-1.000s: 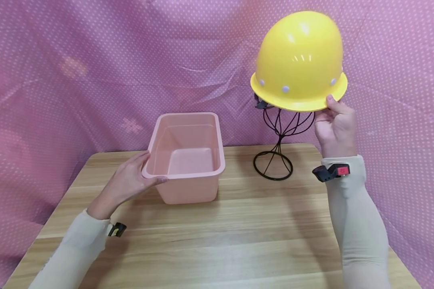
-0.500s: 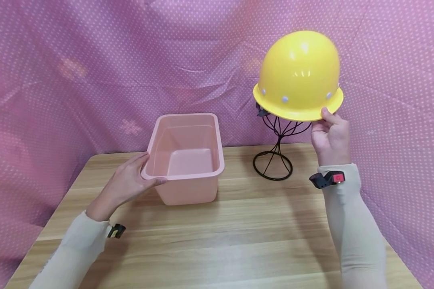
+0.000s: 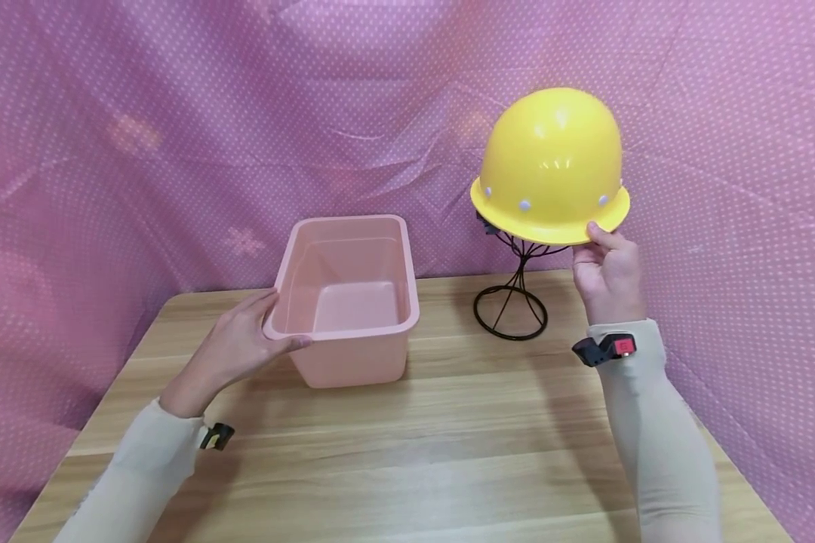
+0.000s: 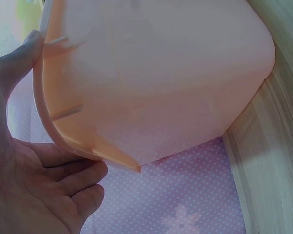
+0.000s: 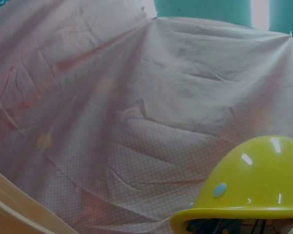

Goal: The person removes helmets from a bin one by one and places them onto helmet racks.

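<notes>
Clerk: Entry one, head view?
Keeper: Worn on the head; faces forward and down over the table (image 3: 414, 467); farthest back. Pink basin (image 3: 353, 362) near centre, yellow helmet (image 3: 552, 158) at two o'clock.
Clerk: Entry two, left wrist?
Keeper: Close-up, rolled sideways, facing the basin's outer wall. Left hand (image 4: 39, 180) at eight o'clock, table at three. Basin, hand and table shared with entry one.
Clerk: Entry three, right wrist?
Keeper: Faces forward and upward, to the top edge of the curtain (image 5: 151, 112). Helmet near, at four o'clock, from slightly below its brim; shared with entry one.
Clerk: Common to all three?
Keeper: Dotted curtain.
</notes>
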`<state>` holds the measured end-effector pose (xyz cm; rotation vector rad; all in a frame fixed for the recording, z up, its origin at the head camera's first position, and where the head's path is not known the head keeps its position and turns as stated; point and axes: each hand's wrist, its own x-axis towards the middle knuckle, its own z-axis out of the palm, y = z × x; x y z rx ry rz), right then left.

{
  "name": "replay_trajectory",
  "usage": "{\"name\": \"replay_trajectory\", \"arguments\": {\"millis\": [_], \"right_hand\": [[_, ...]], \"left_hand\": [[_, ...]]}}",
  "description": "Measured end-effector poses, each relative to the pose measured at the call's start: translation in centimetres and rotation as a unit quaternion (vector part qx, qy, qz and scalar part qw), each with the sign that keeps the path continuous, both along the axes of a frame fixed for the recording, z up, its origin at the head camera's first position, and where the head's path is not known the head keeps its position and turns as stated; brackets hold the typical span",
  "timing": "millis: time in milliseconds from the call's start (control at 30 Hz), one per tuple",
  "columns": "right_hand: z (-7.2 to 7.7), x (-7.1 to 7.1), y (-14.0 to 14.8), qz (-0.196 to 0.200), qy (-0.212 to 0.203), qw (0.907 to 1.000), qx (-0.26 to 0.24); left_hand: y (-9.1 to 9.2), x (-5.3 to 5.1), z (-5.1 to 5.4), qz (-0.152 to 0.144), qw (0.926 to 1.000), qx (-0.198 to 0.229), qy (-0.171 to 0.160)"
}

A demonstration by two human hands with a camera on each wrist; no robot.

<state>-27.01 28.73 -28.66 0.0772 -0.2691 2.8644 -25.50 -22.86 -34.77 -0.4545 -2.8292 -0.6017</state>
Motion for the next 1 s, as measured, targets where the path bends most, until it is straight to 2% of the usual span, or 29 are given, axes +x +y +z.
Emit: {"name": "replay_trajectory", "arguments": {"millis": [500, 800, 1000], "right_hand": [[-1.8, 0.8, -0.7, 0.004, -0.026, 0.9996, 0.012], [-3.0, 0.9, -0.9, 0.003, -0.044, 0.9988, 0.02], [-3.6, 0.8, -1.0, 0.006, -0.049, 0.9987, 0.013]], "left_hand": [[0.0, 0.1, 0.1, -0.003, 1.0, -0.002, 0.007], [0.0, -0.1, -0.1, -0.007, 0.9998, 0.003, 0.018], [-0.1, 0.0, 0.0, -0.006, 0.9999, 0.005, 0.013]]}}
